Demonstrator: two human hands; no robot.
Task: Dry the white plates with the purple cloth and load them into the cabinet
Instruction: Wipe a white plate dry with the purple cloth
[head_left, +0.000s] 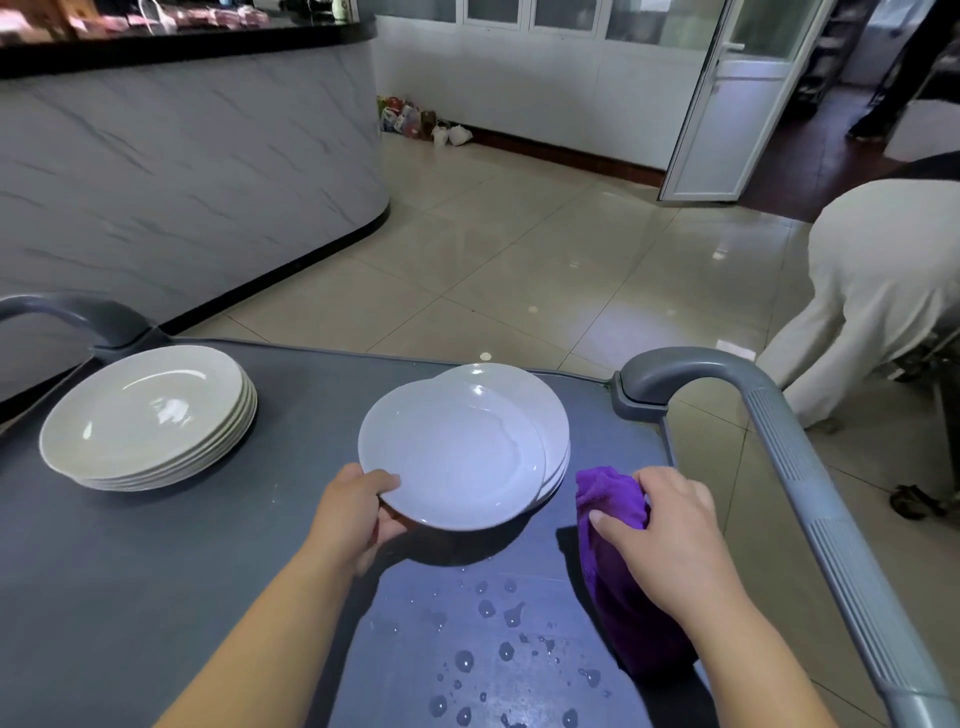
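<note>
Shiny floor tiles (519, 249) lie behind a grey cart (208, 545) that carries everything. Near its right edge the left hand (358, 512) grips the top white plate (452, 457) by its near rim, with the thumb on top and fingers (390, 524) curled under. The plate hangs over the right stack (550, 415). The right hand (670, 525) grips the purple cloth (623, 597) just beside it. The left stack (145, 415) sits by the far left corner. Water drops (488, 608) dot the near edge, so the plate is likely wet and slippery. It is hard and would break if dropped, so hold the rim tight. The soft cloth bunches easily.
</note>
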